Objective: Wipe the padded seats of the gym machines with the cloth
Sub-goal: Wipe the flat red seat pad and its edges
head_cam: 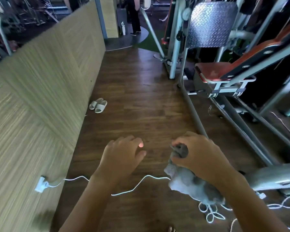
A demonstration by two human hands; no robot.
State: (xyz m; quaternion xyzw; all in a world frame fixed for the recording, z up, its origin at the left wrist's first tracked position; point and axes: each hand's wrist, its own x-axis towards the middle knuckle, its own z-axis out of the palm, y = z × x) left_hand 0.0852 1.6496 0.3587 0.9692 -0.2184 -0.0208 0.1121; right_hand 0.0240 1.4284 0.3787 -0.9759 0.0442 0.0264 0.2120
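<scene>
My right hand (199, 153) grips a grey cloth (191, 185), which hangs bunched below the fist over the wooden floor. My left hand (122, 154) hovers beside it, fingers loosely curled, holding nothing. A red padded seat (211, 71) of a gym machine sits ahead to the right, with its red-edged backrest (261, 52) sloping up to the right. Both hands are well short of that seat.
A wood-panelled wall (40, 97) runs along the left. White slippers (98, 105) lie by it. A white cable (132, 186) and plug (41, 184) trail across the floor. Grey machine frame bars (192, 111) and a checker-plate footplate (211, 22) stand right. A person (135, 15) stands far ahead.
</scene>
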